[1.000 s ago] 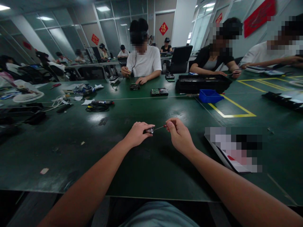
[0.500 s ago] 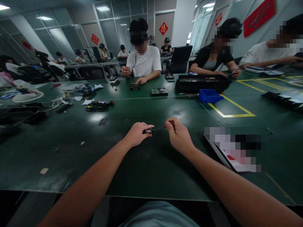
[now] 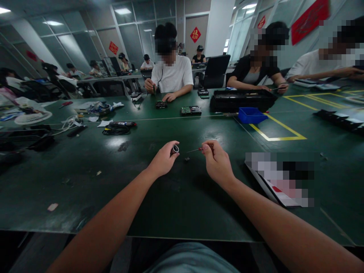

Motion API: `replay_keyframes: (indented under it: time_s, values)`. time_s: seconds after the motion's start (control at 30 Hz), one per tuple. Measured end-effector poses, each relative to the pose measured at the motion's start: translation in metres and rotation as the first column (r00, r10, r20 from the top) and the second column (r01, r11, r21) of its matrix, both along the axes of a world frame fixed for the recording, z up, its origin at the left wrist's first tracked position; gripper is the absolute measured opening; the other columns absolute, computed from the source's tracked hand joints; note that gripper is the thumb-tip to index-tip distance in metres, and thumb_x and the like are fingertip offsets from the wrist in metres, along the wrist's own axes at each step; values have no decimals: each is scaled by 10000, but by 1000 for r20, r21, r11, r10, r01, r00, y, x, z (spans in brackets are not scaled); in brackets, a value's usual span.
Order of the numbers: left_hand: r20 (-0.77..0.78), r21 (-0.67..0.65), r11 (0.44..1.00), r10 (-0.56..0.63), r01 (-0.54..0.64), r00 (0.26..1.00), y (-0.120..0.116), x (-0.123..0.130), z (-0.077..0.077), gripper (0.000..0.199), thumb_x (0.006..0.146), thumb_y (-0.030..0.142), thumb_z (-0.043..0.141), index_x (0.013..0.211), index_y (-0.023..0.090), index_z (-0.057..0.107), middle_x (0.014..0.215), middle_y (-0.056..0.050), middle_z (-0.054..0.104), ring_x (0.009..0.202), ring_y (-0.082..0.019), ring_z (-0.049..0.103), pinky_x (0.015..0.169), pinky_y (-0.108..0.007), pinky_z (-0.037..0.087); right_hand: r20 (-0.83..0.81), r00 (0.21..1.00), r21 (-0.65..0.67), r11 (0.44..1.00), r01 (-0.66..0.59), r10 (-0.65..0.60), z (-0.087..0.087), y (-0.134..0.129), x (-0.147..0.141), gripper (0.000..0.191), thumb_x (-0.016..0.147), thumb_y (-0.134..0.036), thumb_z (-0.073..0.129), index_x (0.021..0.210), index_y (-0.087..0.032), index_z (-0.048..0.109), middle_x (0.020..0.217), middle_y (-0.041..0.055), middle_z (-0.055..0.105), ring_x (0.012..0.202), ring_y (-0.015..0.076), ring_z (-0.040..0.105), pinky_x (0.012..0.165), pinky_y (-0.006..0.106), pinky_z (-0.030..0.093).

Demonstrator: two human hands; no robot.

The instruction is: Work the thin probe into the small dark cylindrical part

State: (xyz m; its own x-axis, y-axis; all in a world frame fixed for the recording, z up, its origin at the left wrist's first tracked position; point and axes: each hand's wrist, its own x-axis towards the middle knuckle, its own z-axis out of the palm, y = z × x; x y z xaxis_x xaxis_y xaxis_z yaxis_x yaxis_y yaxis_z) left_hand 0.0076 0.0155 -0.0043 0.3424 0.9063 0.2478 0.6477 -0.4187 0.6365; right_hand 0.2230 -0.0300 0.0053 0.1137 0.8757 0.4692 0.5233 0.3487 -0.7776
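Observation:
My left hand (image 3: 164, 158) is closed round a small dark cylinder (image 3: 174, 149), whose round, silver-rimmed end faces right. In my right hand (image 3: 218, 159) is a thin screwdriver (image 3: 200, 149) with a red part near the fingers; its shaft points left toward the cylinder, with a gap between them. A small dark metallic piece (image 3: 187, 159) lies on the green table (image 3: 182, 204) between my two hands. Its details are too small to tell.
A blue tray (image 3: 251, 115) stands beside a long black housing (image 3: 243, 100). Coiled black cable (image 3: 117, 128) lies at the left, a white-edged object (image 3: 264, 184) at the right. A person in white (image 3: 173, 74) works opposite, near a green circuit board (image 3: 190, 110).
The cylinder has turned so its open-looking end shows. The screwdriver has moved right, away from it, and the small metallic piece now lies on the table between the hands.

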Motion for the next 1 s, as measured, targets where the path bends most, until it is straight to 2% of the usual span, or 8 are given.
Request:
replay_keyframes:
  time_s: [0.07,0.27,0.4,0.5,0.67,0.83,0.93,1.0]
  values:
    - [-47,9,1000,-14,14,999,-1,2,0,435,915,245,601,1340,220,512,1313,-82,596,1156,-239,579,993,-405,478,-15,1000,8,1000,11,-11,1,1,1,203,1000,-372,431,996,-233,579,849,45,671,785,216,636,711,344,449]
    - [-256,-2,997,-79,81,963,-8,12,1,262,901,351,631,1126,219,657,1096,-64,666,958,-238,629,849,-384,516,-45,999,40,999,27,-25,1,2,2,214,1001,-385,435,1011,-236,590,882,54,691,807,221,646,735,356,464]
    - [-349,48,989,-117,142,930,-11,17,1,299,950,282,549,1230,264,654,1136,-55,642,1020,-234,618,864,-361,506,-41,999,38,999,14,-13,0,2,2,227,1001,-398,436,1005,-237,595,871,53,691,806,228,651,730,357,469]
    - [-428,69,985,-113,157,897,-12,23,-1,353,966,364,530,1289,269,634,1103,-74,625,1003,-252,609,803,-354,513,-44,999,36,999,24,-23,1,1,1,225,1000,-397,436,1009,-238,595,880,55,696,810,231,653,729,358,468]
    - [-507,109,985,-63,137,860,-12,32,-2,297,977,329,496,1173,218,690,1047,-96,625,969,-272,609,730,-353,508,-38,999,27,999,21,-20,2,0,1,212,1000,-384,440,1010,-234,590,871,52,692,808,226,657,732,355,469]
    - [-432,24,998,-49,66,901,-6,23,4,296,980,352,472,1068,226,724,1016,-85,672,909,-262,637,749,-369,499,-47,999,26,1000,0,1,3,0,1,207,1000,-381,441,1002,-235,588,857,46,687,803,219,654,745,357,473]
    - [-251,-106,994,-56,30,966,2,10,13,276,965,353,495,1035,233,733,989,-62,705,872,-228,646,773,-350,491,-44,999,-1,1000,-25,25,3,0,1,207,1000,-380,443,995,-232,587,835,40,681,778,212,650,731,353,469]
    - [-85,-204,979,-11,-6,996,6,0,22,246,944,336,523,1025,222,725,937,-53,706,778,-187,631,699,-306,479,-42,998,-15,999,-39,38,2,0,1,214,1002,-383,439,998,-230,588,841,41,682,784,211,650,726,351,464]
